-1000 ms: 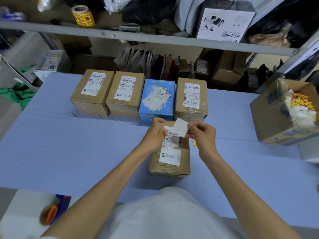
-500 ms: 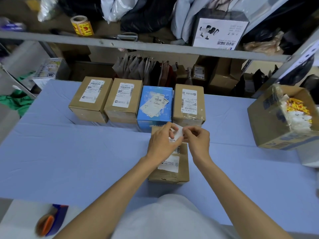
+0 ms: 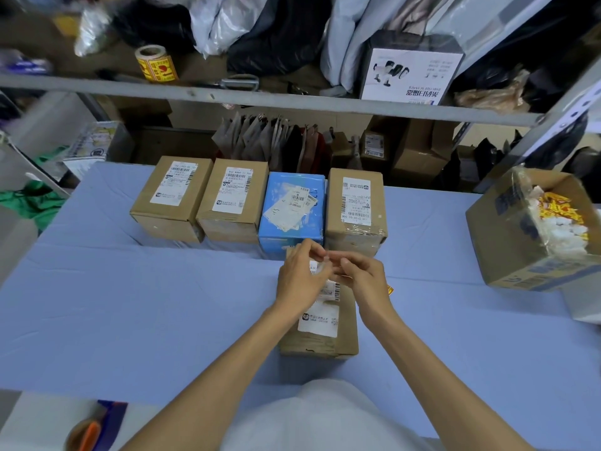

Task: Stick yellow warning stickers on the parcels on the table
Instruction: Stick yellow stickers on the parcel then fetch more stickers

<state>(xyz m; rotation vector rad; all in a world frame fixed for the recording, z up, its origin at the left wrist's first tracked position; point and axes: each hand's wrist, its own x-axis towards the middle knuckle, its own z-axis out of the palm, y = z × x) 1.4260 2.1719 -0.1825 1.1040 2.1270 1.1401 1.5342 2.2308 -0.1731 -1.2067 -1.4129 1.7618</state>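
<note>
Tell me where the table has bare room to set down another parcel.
Bare tablecloth lies left of the near parcel, before the parcel row, and between that parcel and the sticker carton. Crowded: the back middle, along that row.

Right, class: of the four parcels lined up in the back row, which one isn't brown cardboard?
The blue parcel, third from the left in that row. It alone is blue; the rest are brown cardboard.

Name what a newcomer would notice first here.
The left hand and right hand meet fingertip to fingertip over a labelled brown cardboard parcel mid-table; what sits between them is blurred. Behind them, a bright blue cardboard box stands out in a row with three brown cardboard boxes. At the right edge, an open brown carton shows yellow stickers.
</note>
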